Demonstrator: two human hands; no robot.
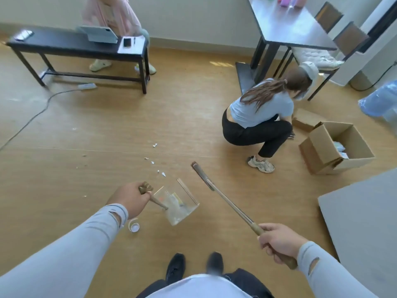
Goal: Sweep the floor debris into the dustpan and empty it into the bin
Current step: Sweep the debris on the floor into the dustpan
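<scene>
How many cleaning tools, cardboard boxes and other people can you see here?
Cleaning tools: 2, broom in right hand, dustpan in left hand
Cardboard boxes: 2
Other people: 2
Total: 6

**Tan Floor, White Scraps, Clear Dustpan**

The floor point(129, 125) was tan wood-grain, dotted with white debris point(155, 145). The dustpan point(180, 208) was clear with a brown handle, and the broom point(217, 191) had an olive-brown shaft and dark bristles. Both sleeves point(71, 244) were pale grey-blue; the shoes point(176, 267) were black. A crouching person point(262, 112) wore a light blue top, black trousers and white trainers. The bench point(71, 45) and table point(285, 29) were black, the boxes point(335, 147) brown cardboard, the wall point(193, 18) off-white.
</scene>
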